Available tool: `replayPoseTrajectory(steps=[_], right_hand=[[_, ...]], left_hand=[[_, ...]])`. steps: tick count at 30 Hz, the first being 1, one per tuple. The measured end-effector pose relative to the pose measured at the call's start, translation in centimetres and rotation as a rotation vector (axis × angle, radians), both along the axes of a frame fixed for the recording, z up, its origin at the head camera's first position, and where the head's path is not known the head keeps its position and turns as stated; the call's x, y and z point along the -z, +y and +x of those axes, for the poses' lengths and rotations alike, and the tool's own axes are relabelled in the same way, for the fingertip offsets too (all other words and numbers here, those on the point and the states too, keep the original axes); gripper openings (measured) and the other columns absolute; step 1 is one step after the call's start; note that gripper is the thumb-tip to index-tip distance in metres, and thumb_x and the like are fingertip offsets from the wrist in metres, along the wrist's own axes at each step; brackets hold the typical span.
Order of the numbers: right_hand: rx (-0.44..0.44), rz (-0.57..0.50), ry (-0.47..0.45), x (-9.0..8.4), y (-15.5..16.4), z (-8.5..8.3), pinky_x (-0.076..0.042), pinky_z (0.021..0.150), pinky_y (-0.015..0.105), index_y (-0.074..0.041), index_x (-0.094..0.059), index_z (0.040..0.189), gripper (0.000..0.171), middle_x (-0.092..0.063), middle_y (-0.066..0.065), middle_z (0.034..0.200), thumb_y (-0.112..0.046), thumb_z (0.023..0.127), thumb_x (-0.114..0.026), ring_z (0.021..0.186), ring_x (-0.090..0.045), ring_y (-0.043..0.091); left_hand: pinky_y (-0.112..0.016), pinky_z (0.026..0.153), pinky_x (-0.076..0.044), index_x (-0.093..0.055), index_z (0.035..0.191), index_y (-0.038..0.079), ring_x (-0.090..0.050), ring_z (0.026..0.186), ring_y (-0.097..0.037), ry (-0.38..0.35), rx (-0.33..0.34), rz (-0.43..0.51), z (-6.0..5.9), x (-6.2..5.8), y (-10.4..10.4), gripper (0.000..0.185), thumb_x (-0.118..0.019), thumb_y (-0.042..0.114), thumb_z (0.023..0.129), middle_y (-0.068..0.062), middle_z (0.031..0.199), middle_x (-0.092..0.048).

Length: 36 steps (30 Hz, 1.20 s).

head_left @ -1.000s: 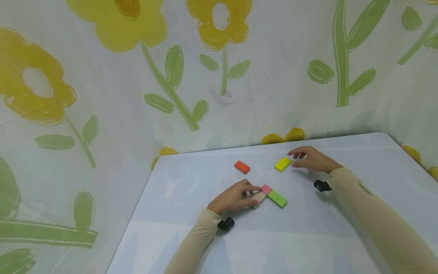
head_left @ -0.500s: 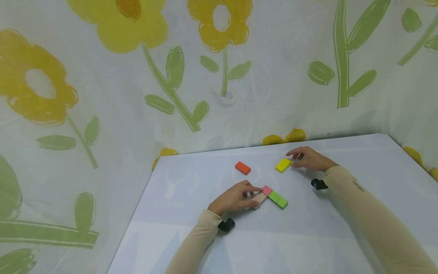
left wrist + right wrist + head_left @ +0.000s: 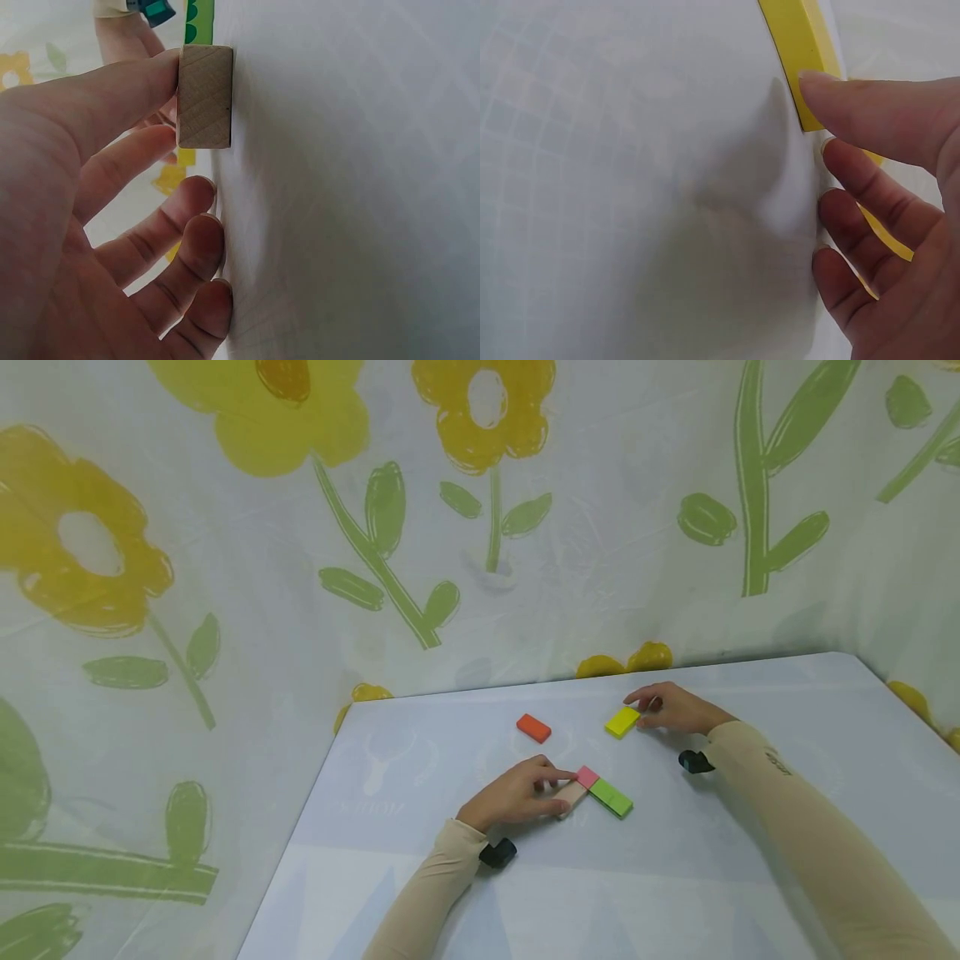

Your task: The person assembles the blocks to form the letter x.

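Note:
In the head view my left hand point(image 3: 519, 789) rests at a small wooden block point(image 3: 572, 797) that looks pale beige with a pink far end point(image 3: 587, 777). Its thumb and index finger span the block, the index tip right at the pink part. The left wrist view shows the block's bare wooden end point(image 3: 205, 97) with thumb and index finger at its two edges. A green block point(image 3: 611, 798) adjoins the pink end at an angle. My right hand point(image 3: 675, 707) is at a yellow block point(image 3: 622, 722). Its thumb point(image 3: 832, 97) lies on the block's side, the index finger at the far side.
An orange-red block point(image 3: 533, 728) lies alone on the white table point(image 3: 420, 760), farther back and left of the yellow one. Behind the table's far edge hangs a white cloth point(image 3: 600, 568) printed with yellow flowers and green leaves.
My right hand has moved slightly left, closing in on the yellow block until thumb and index finger are at its sides. The left hand and the blocks have stayed put.

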State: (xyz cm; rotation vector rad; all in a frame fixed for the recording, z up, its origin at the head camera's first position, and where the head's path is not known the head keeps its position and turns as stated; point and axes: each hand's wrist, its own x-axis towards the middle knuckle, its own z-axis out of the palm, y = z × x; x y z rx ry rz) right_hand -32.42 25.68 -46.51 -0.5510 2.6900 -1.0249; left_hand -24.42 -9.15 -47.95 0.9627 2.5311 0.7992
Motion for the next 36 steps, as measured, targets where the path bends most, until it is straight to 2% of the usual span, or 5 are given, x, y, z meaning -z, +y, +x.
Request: replayPoseTrajectory(steps=[12,24,36], right_hand=[[0.028,0.047,-0.087,-0.59,-0.9,0.16,-0.051,0.09,0.037,-0.003,-0.062,0.14,0.047,-0.066,0.019,0.12,-0.009,0.094,-0.073,0.101,-0.056,0.027],[0.023,0.056,-0.12,-0.54,-0.88,-0.22,-0.052,0.092,0.039,-0.002,-0.067,0.131,0.04,-0.066,0.018,0.118,-0.009,0.092,-0.076,0.102,-0.057,0.027],[0.008,0.06,-0.122,-0.89,-0.63,-0.18,-0.051,0.087,0.033,-0.001,-0.069,0.122,0.034,-0.065,0.014,0.109,-0.009,0.09,-0.078,0.098,-0.057,0.025]], left_hand=[[-0.018,0.081,-0.046,-0.065,0.141,0.032,-0.051,0.098,-0.005,-0.001,0.005,-0.007,-0.13,0.15,0.0,0.049,-0.076,0.04,0.094,0.007,0.109,-0.06],[-0.018,0.083,-0.047,-0.065,0.141,0.033,-0.052,0.099,-0.004,-0.017,0.004,-0.005,-0.03,0.16,-0.05,0.049,-0.075,0.041,0.094,0.007,0.11,-0.06],[-0.019,0.083,-0.047,-0.064,0.141,0.035,-0.052,0.101,-0.005,-0.027,-0.014,-0.011,0.01,0.08,-0.06,0.048,-0.075,0.041,0.095,0.008,0.111,-0.06]])
